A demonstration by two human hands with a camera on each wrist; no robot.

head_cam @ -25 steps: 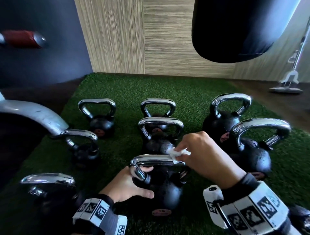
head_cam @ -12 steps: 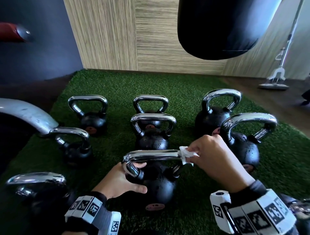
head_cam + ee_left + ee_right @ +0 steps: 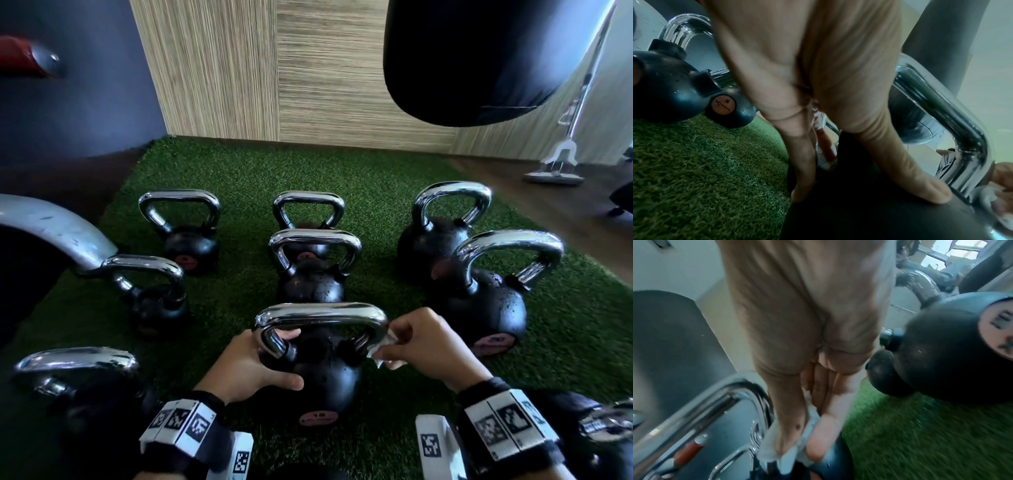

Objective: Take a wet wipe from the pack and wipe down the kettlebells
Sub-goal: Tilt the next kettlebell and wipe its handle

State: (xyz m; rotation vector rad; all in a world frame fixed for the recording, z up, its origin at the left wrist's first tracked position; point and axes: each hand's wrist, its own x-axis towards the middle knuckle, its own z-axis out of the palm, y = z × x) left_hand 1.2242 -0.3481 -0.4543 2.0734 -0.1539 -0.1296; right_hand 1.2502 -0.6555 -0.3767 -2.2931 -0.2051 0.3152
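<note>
Main worry: the wipe is only pinched in my right hand's fingertips against the slick handle bend, so a hard rub could drop it on the turf. My left hand grips the kettlebell, which sits between both hands.

Wet wipe mostly hidden in right hand, punching bag cut off at top edge

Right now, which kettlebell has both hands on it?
The nearest kettlebell of the middle column: the left hand holds its body, the right hand presses the wet wipe to its handle. No hand touches the other kettlebells.
</note>
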